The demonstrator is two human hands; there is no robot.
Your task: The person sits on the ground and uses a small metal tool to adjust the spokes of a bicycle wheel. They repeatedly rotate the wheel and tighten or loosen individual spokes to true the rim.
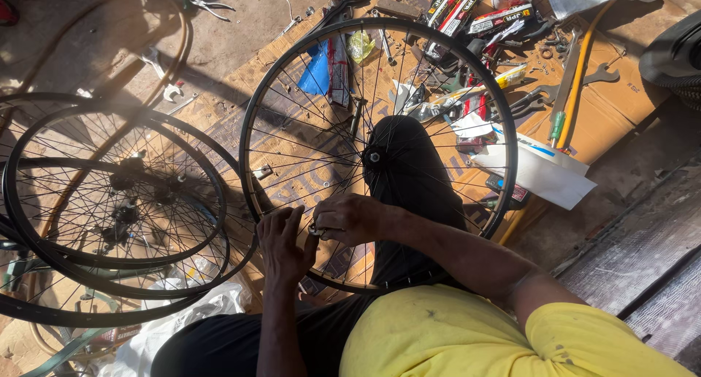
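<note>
A small tool (316, 231) is pinched by the right hand (354, 218) at the wheel (252, 139) spokes, steadied by the curled left hand (281, 242)

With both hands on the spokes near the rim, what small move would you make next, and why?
Probably a slight turn of the small metal tool pinched in the right hand, while the left hand steadies the bicycle wheel: both hands meet at one spoke near the rim.

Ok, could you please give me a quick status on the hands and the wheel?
Left hand and right hand both at the spokes, pinching a small tool. Wheel upright over the knee. Spare rims stacked left, apart.
</note>
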